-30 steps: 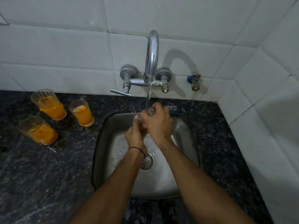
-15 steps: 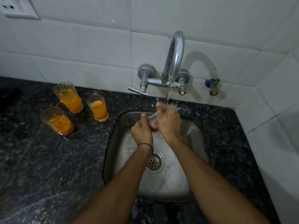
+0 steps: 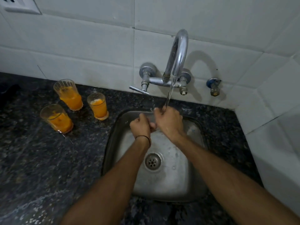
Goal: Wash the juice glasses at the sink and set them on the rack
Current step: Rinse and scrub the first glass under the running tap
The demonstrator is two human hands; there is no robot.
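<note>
Three glasses with orange juice stand on the dark counter left of the sink: one at the back (image 3: 69, 95), a smaller one (image 3: 98, 106) nearest the sink, one in front (image 3: 56, 118). Over the steel sink (image 3: 110, 143), my left hand (image 3: 141, 125) and my right hand (image 3: 170, 122) are closed together on a clear juice glass (image 3: 152, 123). Only a sliver of that glass shows between them. Water (image 3: 170, 93) runs from the chrome tap (image 3: 178, 52) onto my right hand's knuckles. No rack is in view.
The sink's drain (image 3: 153, 160) lies below my wrists. The tap's lever (image 3: 138, 90) sticks out to the left. A small valve (image 3: 214, 86) is on the tiled wall at the right, and a socket (image 3: 19, 5) at the top left. White tiled walls close off the back and right.
My hands have stayed under the running water, turning against each other. The view has swung left, so the sink and tap sit further right in the picture.
</note>
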